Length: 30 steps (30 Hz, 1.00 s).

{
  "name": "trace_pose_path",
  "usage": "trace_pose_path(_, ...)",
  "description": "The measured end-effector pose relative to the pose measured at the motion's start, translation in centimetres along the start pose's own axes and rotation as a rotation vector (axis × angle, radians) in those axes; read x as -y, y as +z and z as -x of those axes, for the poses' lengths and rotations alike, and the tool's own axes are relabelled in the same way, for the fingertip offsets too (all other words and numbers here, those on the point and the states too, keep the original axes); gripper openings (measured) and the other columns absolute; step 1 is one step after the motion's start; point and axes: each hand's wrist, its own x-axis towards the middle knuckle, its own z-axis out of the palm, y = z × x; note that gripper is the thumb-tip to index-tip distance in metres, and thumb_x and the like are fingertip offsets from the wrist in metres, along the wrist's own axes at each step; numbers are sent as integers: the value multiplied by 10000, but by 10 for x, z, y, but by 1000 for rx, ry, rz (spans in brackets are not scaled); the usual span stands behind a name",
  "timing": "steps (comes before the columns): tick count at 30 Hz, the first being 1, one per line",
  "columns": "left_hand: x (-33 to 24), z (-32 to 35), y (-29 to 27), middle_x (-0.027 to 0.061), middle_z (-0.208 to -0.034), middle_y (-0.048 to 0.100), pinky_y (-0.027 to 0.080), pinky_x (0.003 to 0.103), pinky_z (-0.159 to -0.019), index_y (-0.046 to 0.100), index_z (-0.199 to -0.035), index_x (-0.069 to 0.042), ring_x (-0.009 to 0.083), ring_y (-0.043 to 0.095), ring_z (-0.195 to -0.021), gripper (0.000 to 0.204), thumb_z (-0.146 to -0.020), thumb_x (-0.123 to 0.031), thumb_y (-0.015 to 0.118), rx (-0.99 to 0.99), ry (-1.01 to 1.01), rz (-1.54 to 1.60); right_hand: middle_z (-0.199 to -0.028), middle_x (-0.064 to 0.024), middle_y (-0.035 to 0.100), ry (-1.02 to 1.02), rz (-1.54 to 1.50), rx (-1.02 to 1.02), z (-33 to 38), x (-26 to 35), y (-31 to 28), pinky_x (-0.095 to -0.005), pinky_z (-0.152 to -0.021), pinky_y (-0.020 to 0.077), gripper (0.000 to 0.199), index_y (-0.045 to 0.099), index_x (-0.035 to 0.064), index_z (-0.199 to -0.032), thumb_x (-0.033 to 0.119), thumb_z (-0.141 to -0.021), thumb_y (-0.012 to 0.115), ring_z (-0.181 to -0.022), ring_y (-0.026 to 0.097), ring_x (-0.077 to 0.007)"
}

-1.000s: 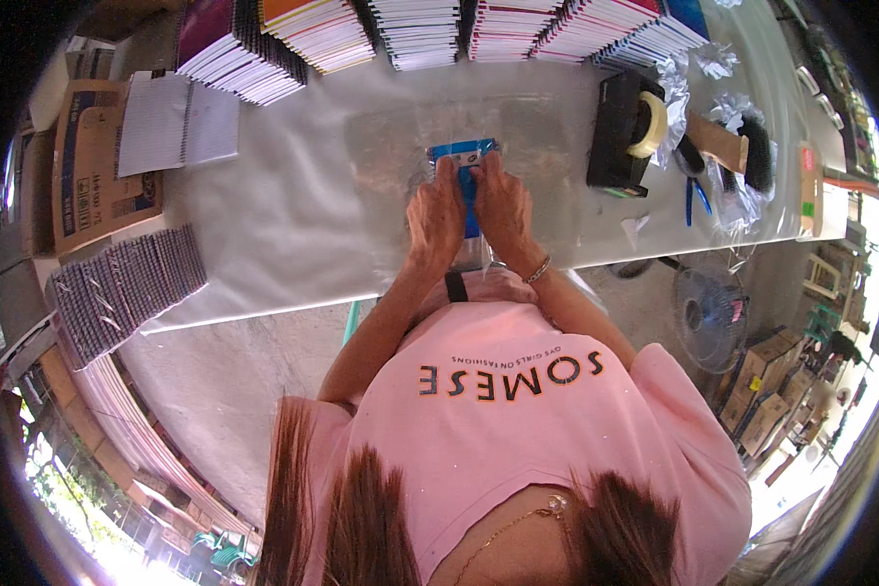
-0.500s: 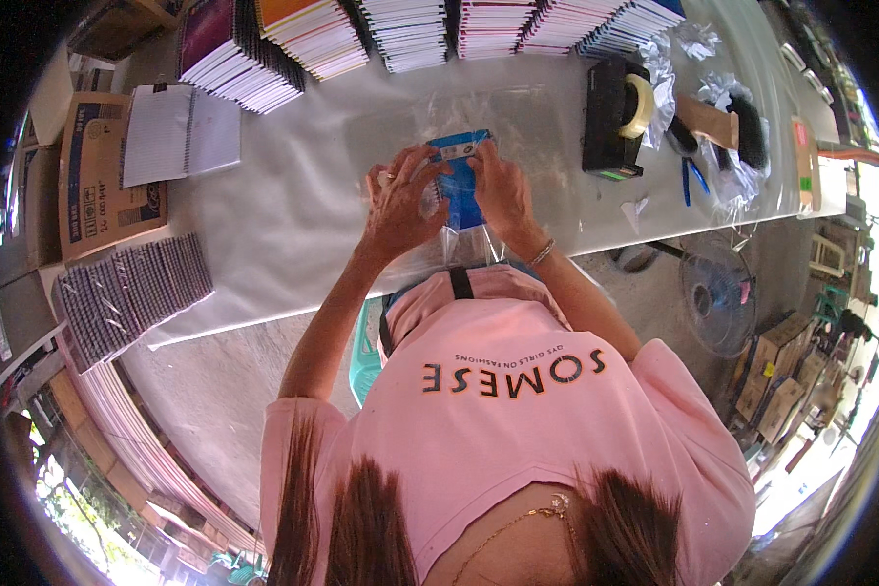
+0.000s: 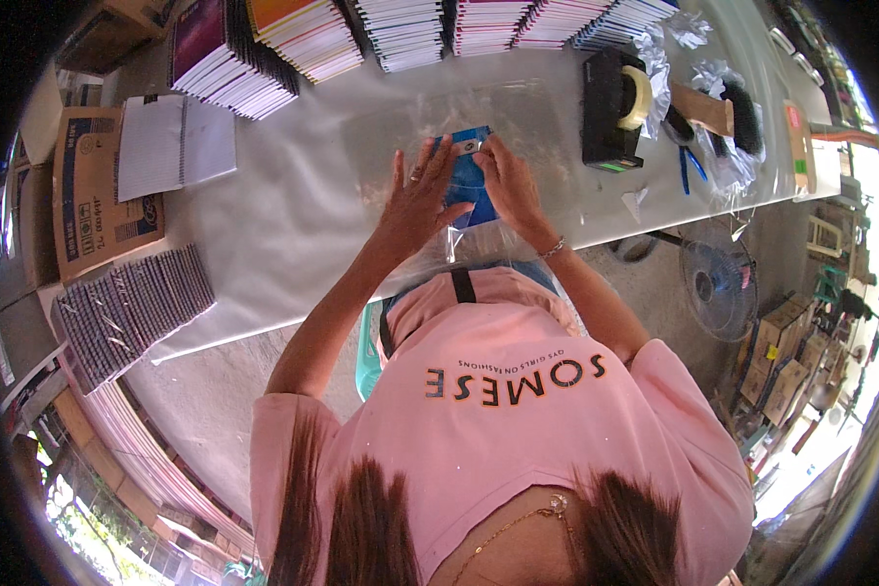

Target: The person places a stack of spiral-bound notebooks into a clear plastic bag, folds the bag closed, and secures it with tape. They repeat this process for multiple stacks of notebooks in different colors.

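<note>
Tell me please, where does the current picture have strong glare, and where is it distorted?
Head view: daylight burns white at the lower-left and right rims; clear plastic by the blue item glints; notebook stacks splay along the top, likely from the fisheye; corners go black.

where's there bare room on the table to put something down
The widest patch of table lies between the open notebook and the left hand. A smaller one, between the right hand and the black tape dispenser, is partly plastic-covered. The far side is crowded with notebook stacks, the right end with crumpled wrap.
</note>
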Motion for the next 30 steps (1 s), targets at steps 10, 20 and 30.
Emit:
trace_pose_path(10, -3, -5, 15, 115, -1605, 102, 139, 635, -1125, 186, -1524, -59, 339, 87, -1476, 888, -890, -599, 494, 2, -43, 91, -820, -201, 650, 79, 76, -7, 1, 17, 0, -529, -649, 454, 187, 528, 66, -959, 252, -953, 519, -765, 618, -448)
trace_pose_path(20, -5, -6, 11, 118, -1606, 88, 180, 650, -1105, 157, -1531, -62, 355, 94, -1471, 878, -900, -555, 518, 10, -28, 76, -896, -161, 610, -171, 463, 255, -9, 27, -16, -529, -727, 482, 118, 530, 55, -959, 162, -910, 520, -784, 615, -409)
trace_pose_path(30, -1, -8, 15, 133, -1609, 37, 170, 673, -1095, 92, -1537, -72, 363, 41, -1477, 927, -893, -609, 488, 22, -24, 32, -1228, -99, 496, -489, 208, 321, -21, -11, -46, -486, -968, 391, 308, 569, 130, -1044, 130, -746, 646, -1153, 462, -336)
